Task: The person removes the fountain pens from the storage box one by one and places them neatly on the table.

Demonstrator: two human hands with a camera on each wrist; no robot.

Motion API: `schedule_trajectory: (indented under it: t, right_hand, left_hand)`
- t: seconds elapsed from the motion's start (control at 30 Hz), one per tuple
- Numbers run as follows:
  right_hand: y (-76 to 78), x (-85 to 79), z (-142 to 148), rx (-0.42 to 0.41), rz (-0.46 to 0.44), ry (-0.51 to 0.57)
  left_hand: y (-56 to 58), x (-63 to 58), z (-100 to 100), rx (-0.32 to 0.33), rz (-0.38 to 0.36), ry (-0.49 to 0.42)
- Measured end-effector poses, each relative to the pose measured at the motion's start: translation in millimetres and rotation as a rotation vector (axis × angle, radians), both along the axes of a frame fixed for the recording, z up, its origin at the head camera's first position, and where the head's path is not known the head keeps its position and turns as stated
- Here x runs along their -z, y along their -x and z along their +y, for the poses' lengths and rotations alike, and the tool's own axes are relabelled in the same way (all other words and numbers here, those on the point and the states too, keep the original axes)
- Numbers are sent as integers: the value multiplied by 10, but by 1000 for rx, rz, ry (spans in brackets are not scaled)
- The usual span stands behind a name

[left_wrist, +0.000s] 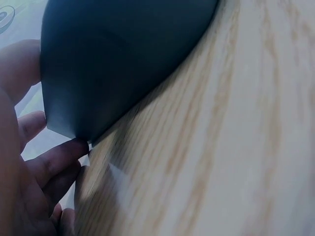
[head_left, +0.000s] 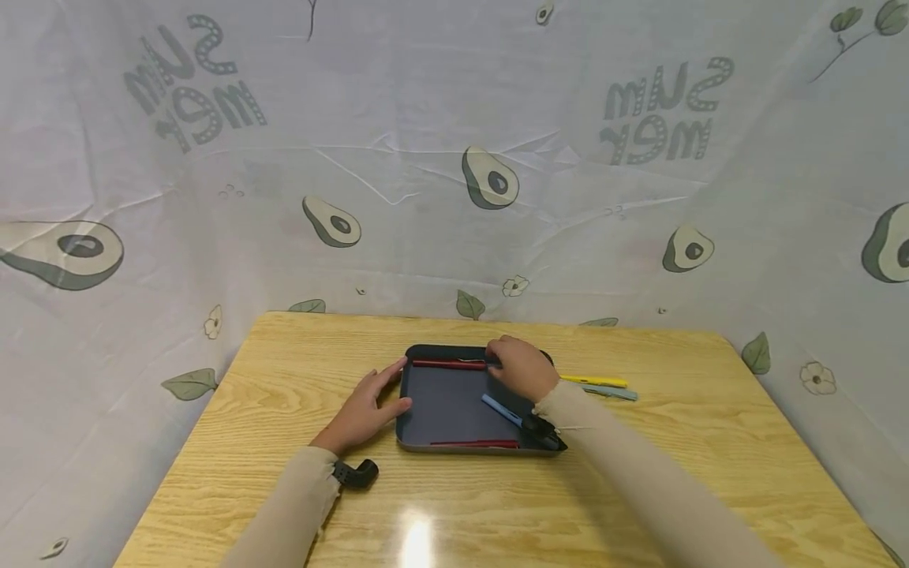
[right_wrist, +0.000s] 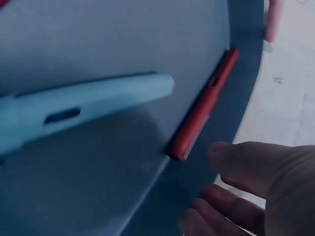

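Note:
A dark shallow tray lies on the table. My left hand stands at its left side, fingers spread and fingertips at the outer wall; the left wrist view shows them at the tray's corner. My right hand is over the back right of the tray. In the right wrist view its thumb and fingers are apart at the rim, close to the end of a red pen, with nothing between them. A light blue pen lies slanted in the middle. Another red pen lies along the front wall.
Right of the tray, a yellow pen and a grey-blue pen lie on the wooden table. A printed cloth hangs behind the table. Black wrist cameras are worn on both wrists.

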State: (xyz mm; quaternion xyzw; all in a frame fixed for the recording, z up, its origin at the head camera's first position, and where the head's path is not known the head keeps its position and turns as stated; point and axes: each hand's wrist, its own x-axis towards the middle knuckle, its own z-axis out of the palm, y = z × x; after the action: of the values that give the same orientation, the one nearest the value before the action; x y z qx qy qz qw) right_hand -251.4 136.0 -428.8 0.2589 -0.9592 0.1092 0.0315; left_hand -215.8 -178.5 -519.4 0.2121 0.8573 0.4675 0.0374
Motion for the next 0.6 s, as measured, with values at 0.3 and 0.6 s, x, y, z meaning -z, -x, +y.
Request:
schedule_trajectory:
  t: [0.3, 0.6]
  right_hand:
    - [89, 144, -164, -54, 22, -74]
    - [148, 189, -223, -93, 7, -95]
  left_hand:
    - [5, 5, 33, -1, -10, -12]
    - [7, -9, 18, -9, -9, -6]
